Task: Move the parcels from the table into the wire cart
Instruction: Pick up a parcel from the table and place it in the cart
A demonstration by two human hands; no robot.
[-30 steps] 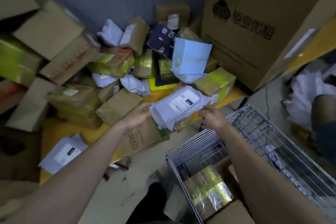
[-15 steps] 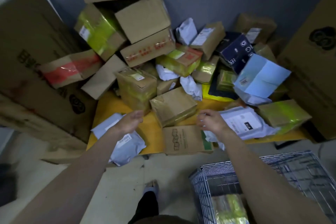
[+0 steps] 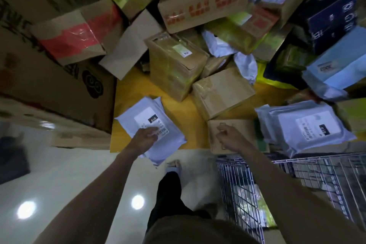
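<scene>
step: pickup | our left hand (image 3: 145, 136) pressed on white plastic mailer bag w/ label (image 3: 151, 127), ctr-left at yellow surface (image 3: 178, 109) edge | right hand (image 3: 227, 136) loosely curled, empty | next: lift bag, swing to silver wire cart (image 3: 297, 180) lower right

Left hand (image 3: 145, 136) flat; right hand (image 3: 227, 136) seemingly curled.

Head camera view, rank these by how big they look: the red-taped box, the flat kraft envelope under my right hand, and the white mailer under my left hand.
1. red-taped box, clearly largest.
2. white mailer and flat kraft envelope: look alike, and the right hand partly covers the envelope, so no ranking.
</scene>
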